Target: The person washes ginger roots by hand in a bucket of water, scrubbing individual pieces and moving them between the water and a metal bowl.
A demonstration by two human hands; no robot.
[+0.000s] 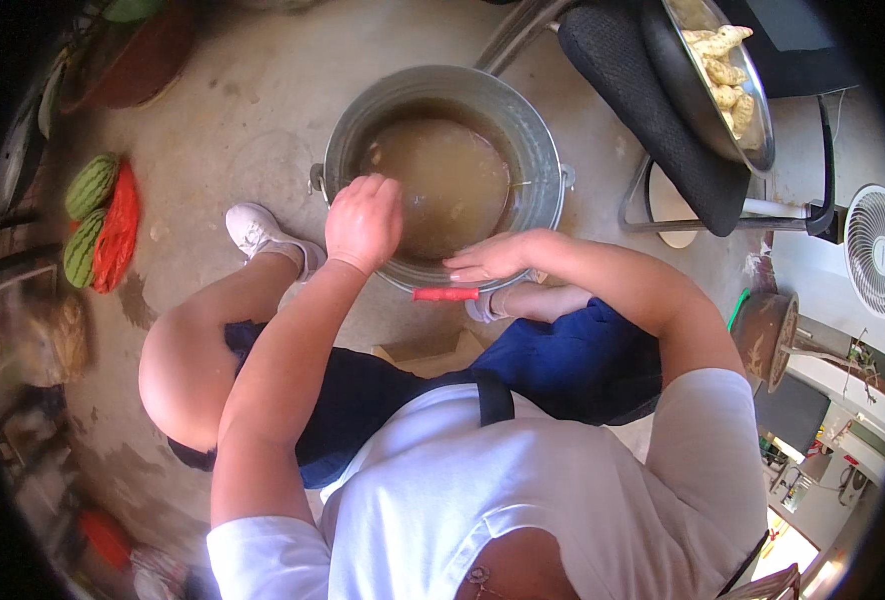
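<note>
A galvanized metal bucket (534, 142) stands on the floor between my feet, holding murky brown water (442, 187). Its bail handle hangs down on my side, with a red grip (446, 294). My left hand (365, 221) is over the bucket's left rim, back facing up and fingers curled under. Whether anything lies inside those fingers is hidden. My right hand (491, 256) reaches across the near rim with its fingers stretched flat, against or just above the inner wall, and nothing shows in it. A small pale bit shows near the water's far left edge.
A steel bowl (763, 142) of pale knobbly tubers (726, 75) sits on a black mesh chair (615, 82) at upper right. Two watermelons (86, 225) and a red plastic bag (118, 232) lie on the concrete floor at left. A white fan (874, 247) and brown pot (769, 337) stand right.
</note>
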